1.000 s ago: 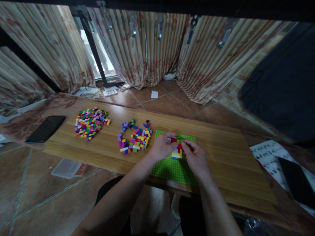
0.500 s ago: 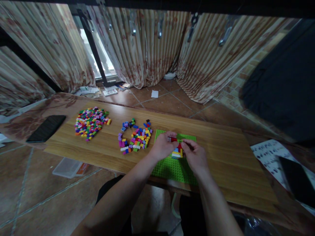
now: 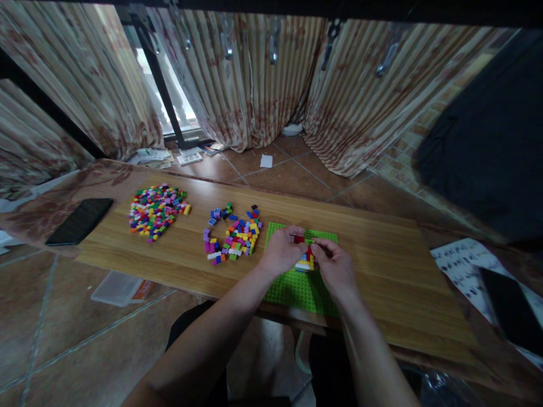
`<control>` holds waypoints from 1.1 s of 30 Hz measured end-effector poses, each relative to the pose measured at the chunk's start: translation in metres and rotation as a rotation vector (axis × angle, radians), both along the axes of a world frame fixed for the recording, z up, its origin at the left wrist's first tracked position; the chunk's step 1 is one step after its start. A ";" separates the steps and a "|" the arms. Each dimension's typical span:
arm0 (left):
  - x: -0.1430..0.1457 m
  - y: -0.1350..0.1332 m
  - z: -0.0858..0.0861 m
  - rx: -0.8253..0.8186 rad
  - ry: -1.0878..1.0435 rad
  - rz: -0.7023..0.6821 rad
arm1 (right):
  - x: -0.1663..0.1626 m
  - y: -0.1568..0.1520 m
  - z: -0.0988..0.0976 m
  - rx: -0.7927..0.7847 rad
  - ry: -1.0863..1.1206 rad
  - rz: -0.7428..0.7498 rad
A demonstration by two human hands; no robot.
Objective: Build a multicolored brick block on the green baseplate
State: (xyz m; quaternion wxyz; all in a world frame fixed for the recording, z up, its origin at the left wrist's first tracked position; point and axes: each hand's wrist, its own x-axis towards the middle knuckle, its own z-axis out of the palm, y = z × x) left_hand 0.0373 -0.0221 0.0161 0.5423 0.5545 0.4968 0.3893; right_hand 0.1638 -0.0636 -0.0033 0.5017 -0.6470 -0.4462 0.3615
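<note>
While both hands [image 3: 309, 257] pinch bricks [image 3: 304, 261], piles [image 3: 233, 237] lie loose.

Bare tabletop [image 3: 382, 265] right of green baseplate [image 3: 292, 291]; left approach blocked by brick pile [image 3: 235, 237], further brick heap [image 3: 155, 210], phone [image 3: 80, 220].

Worktop [image 3: 382, 271]: wood-grain board, smooth with a soft sheen. Green baseplate [image 3: 297, 291]: studded plastic, matt. Loose bricks [image 3: 156, 210]: glossy coloured plastic. Curtains [image 3: 254, 79]: striped cloth, pleated. Floor [image 3: 76, 328]: glazed brown tile. Phone [image 3: 80, 220]: dark, smooth.
</note>
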 end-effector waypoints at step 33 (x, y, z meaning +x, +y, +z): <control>-0.033 0.021 -0.006 0.019 -0.269 0.201 | -0.003 -0.004 0.014 0.182 -0.362 0.326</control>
